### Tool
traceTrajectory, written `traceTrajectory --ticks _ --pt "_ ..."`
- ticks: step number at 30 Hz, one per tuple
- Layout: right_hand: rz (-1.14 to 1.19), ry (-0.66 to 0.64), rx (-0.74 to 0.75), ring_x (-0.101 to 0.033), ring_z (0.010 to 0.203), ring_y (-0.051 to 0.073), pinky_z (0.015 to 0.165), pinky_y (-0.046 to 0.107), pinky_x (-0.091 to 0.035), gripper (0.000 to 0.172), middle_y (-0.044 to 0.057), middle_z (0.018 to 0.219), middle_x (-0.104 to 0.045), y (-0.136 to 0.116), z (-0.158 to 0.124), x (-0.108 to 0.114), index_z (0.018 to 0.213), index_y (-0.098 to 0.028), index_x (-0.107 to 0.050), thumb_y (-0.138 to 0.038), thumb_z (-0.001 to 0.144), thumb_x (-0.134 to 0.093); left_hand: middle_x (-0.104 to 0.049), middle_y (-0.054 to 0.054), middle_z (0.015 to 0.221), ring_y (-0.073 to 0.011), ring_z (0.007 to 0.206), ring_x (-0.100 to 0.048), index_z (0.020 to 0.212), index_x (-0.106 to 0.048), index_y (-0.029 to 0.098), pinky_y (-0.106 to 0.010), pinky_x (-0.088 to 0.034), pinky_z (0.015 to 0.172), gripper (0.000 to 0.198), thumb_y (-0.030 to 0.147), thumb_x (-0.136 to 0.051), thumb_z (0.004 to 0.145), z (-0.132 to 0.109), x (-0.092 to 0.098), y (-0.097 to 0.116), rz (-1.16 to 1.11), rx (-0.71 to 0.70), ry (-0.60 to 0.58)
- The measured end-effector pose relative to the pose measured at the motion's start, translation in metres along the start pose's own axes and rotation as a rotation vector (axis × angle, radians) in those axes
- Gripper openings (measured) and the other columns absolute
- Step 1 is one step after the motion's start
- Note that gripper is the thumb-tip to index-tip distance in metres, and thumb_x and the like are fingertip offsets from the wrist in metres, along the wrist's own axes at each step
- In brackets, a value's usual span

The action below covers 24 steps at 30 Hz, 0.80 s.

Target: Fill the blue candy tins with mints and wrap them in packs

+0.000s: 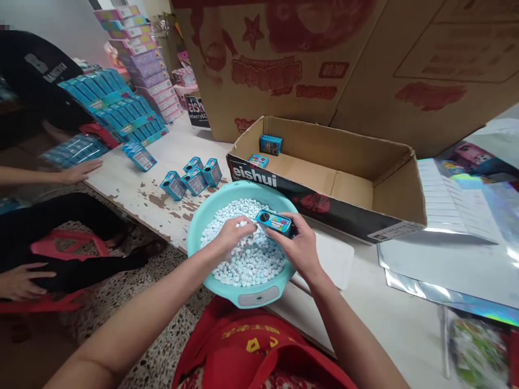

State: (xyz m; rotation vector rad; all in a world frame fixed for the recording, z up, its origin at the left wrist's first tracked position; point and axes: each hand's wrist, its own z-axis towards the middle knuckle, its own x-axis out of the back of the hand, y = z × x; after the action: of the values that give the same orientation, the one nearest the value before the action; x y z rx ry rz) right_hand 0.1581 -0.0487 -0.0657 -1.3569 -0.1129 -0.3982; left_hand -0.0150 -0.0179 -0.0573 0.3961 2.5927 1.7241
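Observation:
In the head view, my right hand grips a small blue box by its sides. A dark round opening shows in the end of the box that faces up. My left hand is just left of that opening, its fingers curled around a few small white candies. Below both hands sits a turquoise basin filled with white and pale blue candies. The palm side of my left hand is partly hidden.
A long cardboard tray behind the basin holds two blue boxes. Several more blue boxes stand left on the worn table. A co-worker's hand rests at the left edge. Silvery sheets lie right.

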Motion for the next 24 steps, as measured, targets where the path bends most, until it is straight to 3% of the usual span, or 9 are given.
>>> traceTrajectory --ticks 3,8,18,24 --pt "-0.091 -0.047 0.094 -0.061 0.089 0.022 0.082 0.036 -0.047 0.026 0.004 0.095 -0.066 -0.002 0.002 -0.007 0.095 -0.023 -0.062 -0.03 0.071 -0.071 -0.053 0.004 0.058 -0.0072 0.04 -0.043 0.074 -0.054 0.019 -0.018 -0.027 0.035 0.025 0.036 -0.069 0.064 -0.005 -0.001 0.022 -0.376 -0.058 0.103" --pt "-0.143 -0.192 0.184 -0.061 0.088 0.023 0.078 0.035 -0.047 0.022 0.005 0.092 -0.065 -0.01 -0.003 -0.016 0.094 -0.022 -0.062 -0.028 0.074 -0.068 -0.056 0.004 0.065 -0.0089 0.05 -0.055 0.073 -0.051 0.017 -0.021 -0.047 0.048 0.025 0.031 -0.07 0.063 0.002 -0.014 0.04 -0.701 -0.259 0.236" --pt "-0.033 -0.157 0.091 -0.062 0.089 0.021 0.081 0.034 -0.046 0.026 0.003 0.092 -0.067 -0.022 -0.005 -0.011 0.094 -0.023 -0.064 -0.03 0.071 -0.074 -0.049 0.007 0.052 -0.0077 0.044 -0.051 0.068 -0.047 0.018 -0.02 -0.045 0.048 0.028 0.036 -0.068 0.069 0.008 -0.022 0.039 -0.666 -0.333 0.286" --pt "0.003 -0.142 0.063 -0.061 0.087 0.021 0.08 0.034 -0.046 0.027 0.003 0.091 -0.066 -0.024 -0.006 -0.011 0.094 -0.021 -0.064 -0.027 0.069 -0.076 -0.054 0.005 0.062 -0.0072 0.049 -0.053 0.07 -0.05 0.017 -0.02 -0.044 0.048 0.026 0.033 -0.07 0.067 0.006 -0.022 0.039 -0.656 -0.328 0.293"
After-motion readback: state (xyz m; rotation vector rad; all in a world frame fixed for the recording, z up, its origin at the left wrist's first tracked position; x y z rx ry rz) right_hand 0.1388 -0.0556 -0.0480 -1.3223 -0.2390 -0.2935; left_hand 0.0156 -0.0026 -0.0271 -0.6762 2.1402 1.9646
